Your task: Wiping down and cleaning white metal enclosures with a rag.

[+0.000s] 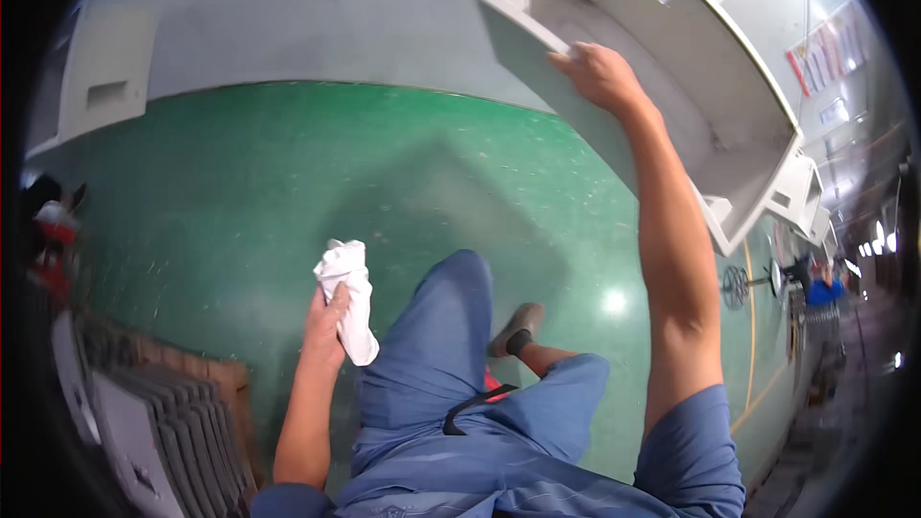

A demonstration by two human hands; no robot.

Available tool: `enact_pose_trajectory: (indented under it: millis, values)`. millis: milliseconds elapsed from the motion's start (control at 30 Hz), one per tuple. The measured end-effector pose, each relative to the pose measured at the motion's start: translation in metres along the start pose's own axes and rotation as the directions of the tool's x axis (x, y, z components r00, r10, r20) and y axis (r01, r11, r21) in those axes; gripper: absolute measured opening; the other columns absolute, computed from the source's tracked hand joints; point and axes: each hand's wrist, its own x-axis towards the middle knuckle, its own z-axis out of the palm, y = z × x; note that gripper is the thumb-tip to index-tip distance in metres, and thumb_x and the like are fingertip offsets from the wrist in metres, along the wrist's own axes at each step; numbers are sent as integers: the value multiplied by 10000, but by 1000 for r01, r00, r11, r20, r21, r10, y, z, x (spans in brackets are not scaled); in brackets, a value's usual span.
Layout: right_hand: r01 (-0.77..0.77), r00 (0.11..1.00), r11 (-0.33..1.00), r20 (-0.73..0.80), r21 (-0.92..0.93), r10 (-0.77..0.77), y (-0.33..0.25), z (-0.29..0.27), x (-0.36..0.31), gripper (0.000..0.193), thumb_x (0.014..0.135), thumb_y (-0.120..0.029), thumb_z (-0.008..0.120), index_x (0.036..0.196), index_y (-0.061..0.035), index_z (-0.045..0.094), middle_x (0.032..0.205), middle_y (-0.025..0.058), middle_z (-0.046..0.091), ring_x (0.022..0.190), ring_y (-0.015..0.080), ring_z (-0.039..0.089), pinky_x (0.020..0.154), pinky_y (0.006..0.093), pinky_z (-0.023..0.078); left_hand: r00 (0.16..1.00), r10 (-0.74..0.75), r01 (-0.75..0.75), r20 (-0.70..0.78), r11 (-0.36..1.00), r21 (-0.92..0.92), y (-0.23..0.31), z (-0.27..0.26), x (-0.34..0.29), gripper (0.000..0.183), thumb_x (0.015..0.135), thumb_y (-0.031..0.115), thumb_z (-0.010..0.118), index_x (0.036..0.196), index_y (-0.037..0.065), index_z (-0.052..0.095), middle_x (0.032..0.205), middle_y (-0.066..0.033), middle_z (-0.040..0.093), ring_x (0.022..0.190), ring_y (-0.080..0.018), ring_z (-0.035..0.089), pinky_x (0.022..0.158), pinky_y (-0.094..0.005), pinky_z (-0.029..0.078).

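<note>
A crumpled white cloth (356, 321) is bunched in my left hand (327, 318), with the fingers closed around it in front of my left knee. My right arm reaches forward and up to a large, light grey box-shaped housing (566, 101), hollow and tilted with its open side toward me. At the housing's near-left rim, my right hand (606, 80) is closed over the edge, its fingertips partly hidden. A rectangular cutout shows in the housing's far wall.
Several grey panels (187, 427) stand in a row at lower left beside brown cardboard (221, 376). Another light grey housing (107, 77) is at upper left. To the right are more housings (796, 190), a fan (737, 286) and a person in blue (823, 292). The floor (240, 173) is green.
</note>
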Motion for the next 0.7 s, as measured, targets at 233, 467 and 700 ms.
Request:
enact_pose_trajectory:
  millis: [233,467,700]
  values:
    - [219,969,972,-93,-82,-227,-6,-11,-60,402,925,-344,579,789,28,512,757,174,533,762,349,507,720,419,417,952,-47,-9,-303,983,-181,-6,-66,-39,364,936,155,565,1281,51,515,1070,-79,642,882,-172,641,747,-294,536]
    - [248,967,961,-87,119,-239,-14,-39,-89,414,957,-346,558,825,46,538,757,122,534,707,218,499,680,362,420,953,-287,280,-97,957,-81,-26,-69,-17,410,892,174,561,1278,50,499,1063,-78,635,863,-190,636,724,-349,554]
    - [61,996,833,14,550,-83,-93,-27,-93,534,998,-462,457,781,21,531,636,39,465,609,114,441,590,285,372,980,-172,134,97,940,313,-16,6,8,483,912,342,614,1278,61,471,914,-82,601,716,-135,613,520,-295,546]
